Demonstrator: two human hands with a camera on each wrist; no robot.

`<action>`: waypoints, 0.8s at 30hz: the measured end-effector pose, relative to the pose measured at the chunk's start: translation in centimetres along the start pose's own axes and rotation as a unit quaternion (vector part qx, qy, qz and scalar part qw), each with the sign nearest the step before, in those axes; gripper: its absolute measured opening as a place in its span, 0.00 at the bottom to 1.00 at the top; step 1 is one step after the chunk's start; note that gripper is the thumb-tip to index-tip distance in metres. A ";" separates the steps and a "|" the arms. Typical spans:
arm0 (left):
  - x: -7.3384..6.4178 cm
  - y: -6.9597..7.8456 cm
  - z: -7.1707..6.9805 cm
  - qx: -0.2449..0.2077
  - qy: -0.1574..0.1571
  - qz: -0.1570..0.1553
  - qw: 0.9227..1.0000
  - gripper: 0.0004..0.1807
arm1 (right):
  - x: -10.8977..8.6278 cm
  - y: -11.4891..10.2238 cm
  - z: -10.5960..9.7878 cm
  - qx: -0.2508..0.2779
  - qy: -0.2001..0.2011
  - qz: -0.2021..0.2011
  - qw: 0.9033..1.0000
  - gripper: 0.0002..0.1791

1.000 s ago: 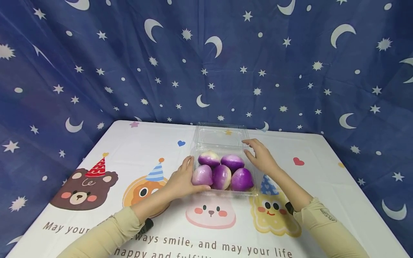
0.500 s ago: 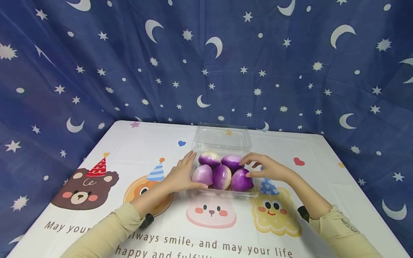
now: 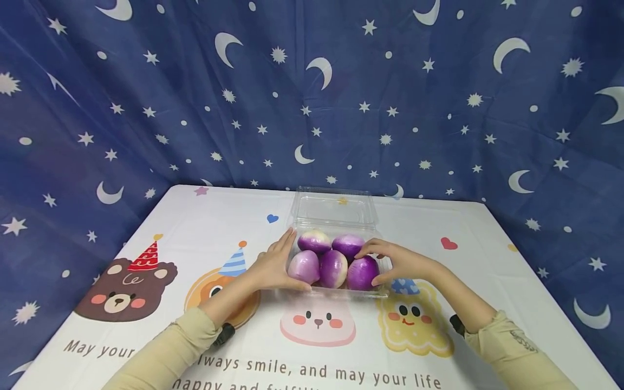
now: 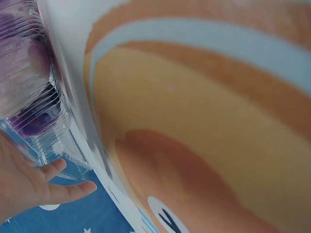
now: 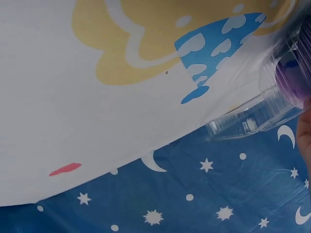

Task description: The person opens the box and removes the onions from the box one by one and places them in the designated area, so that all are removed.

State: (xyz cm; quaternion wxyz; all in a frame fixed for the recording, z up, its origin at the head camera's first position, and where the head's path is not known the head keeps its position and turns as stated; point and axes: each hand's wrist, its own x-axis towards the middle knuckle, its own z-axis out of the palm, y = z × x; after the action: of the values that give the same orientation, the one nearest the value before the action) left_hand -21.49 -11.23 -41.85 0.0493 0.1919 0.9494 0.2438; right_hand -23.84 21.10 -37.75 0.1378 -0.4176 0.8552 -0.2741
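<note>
A clear plastic clamshell box point(image 3: 341, 293) lies on the table with its lid point(image 3: 336, 209) folded back. Several shiny purple-and-white onions sit inside, two behind and the others in front. At the front right one, a deep purple onion point(image 3: 363, 272), my right hand point(image 3: 404, 261) curls in, fingers over its top and thumb at its right side. My left hand point(image 3: 273, 269) rests along the box's left wall, thumb stretched over the front rim. Its fingers look straight and spread in the left wrist view. Only a sliver of my right hand point(image 5: 304, 131) shows in the right wrist view.
A white tablecloth point(image 3: 234, 211) with cartoon faces and printed words covers the table. A blue curtain point(image 3: 273, 124) with moons and stars hangs behind the far edge, close to the lid. Dark wrist devices point(image 3: 224, 334) sit under both wrists.
My right hand has come from the box's back right corner down to the front right onion and closed around it. My left hand stays at the box's left side. The head view has shifted slightly.
</note>
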 end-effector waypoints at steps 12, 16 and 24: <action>0.2 0.2 0.0 -0.009 -0.047 -0.039 0.998 0.73 | 0.1 0.4 0.3 -0.010 -0.014 -0.001 1.000 0.31; 0.3 0.3 0.0 -0.009 -0.049 -0.041 0.998 0.74 | 0.1 0.8 -0.1 0.010 -0.004 0.006 1.000 0.30; 0.2 0.3 -0.1 0.000 -0.043 -0.048 0.998 0.75 | 0.1 1.8 -0.4 0.064 0.011 0.007 0.998 0.30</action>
State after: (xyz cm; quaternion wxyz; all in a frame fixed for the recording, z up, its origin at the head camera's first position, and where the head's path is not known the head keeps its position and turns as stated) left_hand -21.59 -10.97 -41.68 0.1017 0.1563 0.9544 0.2330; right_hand -25.24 22.11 -38.49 0.1566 -0.3991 0.8402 -0.3319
